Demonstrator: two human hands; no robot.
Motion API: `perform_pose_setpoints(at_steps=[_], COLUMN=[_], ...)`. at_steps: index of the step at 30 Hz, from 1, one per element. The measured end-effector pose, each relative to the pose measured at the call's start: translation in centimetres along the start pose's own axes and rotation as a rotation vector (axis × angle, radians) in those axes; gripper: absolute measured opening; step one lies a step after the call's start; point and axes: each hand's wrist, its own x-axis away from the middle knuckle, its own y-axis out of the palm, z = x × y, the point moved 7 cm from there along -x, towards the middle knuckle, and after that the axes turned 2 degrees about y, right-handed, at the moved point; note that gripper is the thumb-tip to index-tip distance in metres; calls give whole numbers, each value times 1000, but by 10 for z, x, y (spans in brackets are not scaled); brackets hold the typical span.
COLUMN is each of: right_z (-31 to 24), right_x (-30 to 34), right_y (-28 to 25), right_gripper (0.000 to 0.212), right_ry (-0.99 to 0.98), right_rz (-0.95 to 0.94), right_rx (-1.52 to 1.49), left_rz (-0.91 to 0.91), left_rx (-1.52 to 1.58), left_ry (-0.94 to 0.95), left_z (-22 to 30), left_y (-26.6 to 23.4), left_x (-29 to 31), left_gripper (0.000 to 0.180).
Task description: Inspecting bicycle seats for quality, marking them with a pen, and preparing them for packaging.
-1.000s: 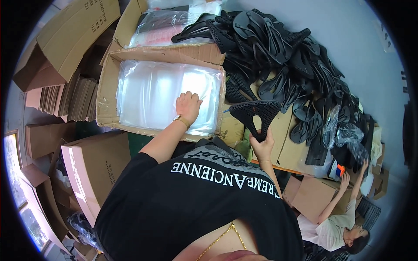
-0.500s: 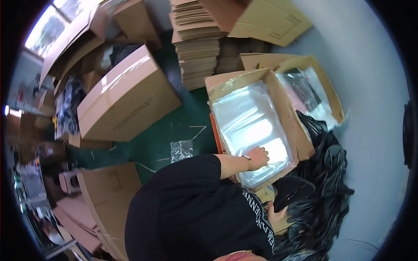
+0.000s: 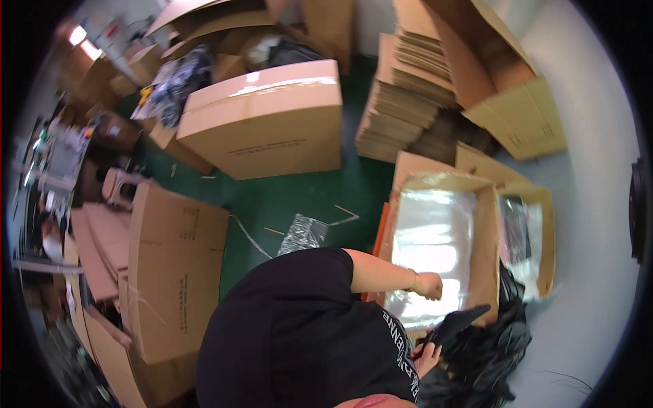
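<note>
My left hand (image 3: pixel 427 286), with a band at the wrist, is closed over a stack of clear plastic bags (image 3: pixel 430 231). Whether it pinches one of them cannot be made out. These bags lie flat inside an open cardboard box (image 3: pixel 487 238). Beside the box's near corner, my right hand (image 3: pixel 426 358) grips a dark, sole-shaped black piece (image 3: pixel 454 326) with a ridged edge, its fingers round the lower end. A heap of similar black pieces (image 3: pixel 486 357) lies just beyond that hand, partly hidden by it.
Another open box (image 3: pixel 546 251) holding dark and white plastic packs stands against the wall. Stacked flat cardboard (image 3: pixel 401 102) rises behind. A large taped carton (image 3: pixel 272 129) and another carton (image 3: pixel 180 272) stand on the green floor, with a crumpled clear wrapper (image 3: pixel 303 232) between them.
The view has swung, so the surroundings sit differently in it. My left hand's fingers, spread on the bags before, are now curled. The black piece in my right hand is turned more edge-on.
</note>
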Motion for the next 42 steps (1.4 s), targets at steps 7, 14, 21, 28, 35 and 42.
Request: perform_pose_setpoints(at_steps=[7, 14, 21, 28, 35, 42], right_z=[12, -1, -36, -54, -54, -41], right_x=[-45, -73, -45, 12, 30, 35], right_y=[57, 127, 94, 74, 36, -26], right_gripper=[69, 80, 57, 60, 55, 65], right_ry=[364, 99, 16, -3, 57, -274], right_rz=[-690, -726, -373, -352, -168, 521], right_rx=[-216, -115, -97, -102, 65, 441], left_rz=[37, 146, 169, 18, -111, -963], left_rx=[-69, -236, 1266, 995, -41, -513], left_ry=[56, 188, -125, -127, 534, 845], left_z=[41, 54, 46, 91, 177, 161], left_y=[-29, -71, -79, -74, -8, 153], left_x=[46, 77, 80, 51, 52, 120], left_gripper=[15, 12, 15, 30, 23, 26])
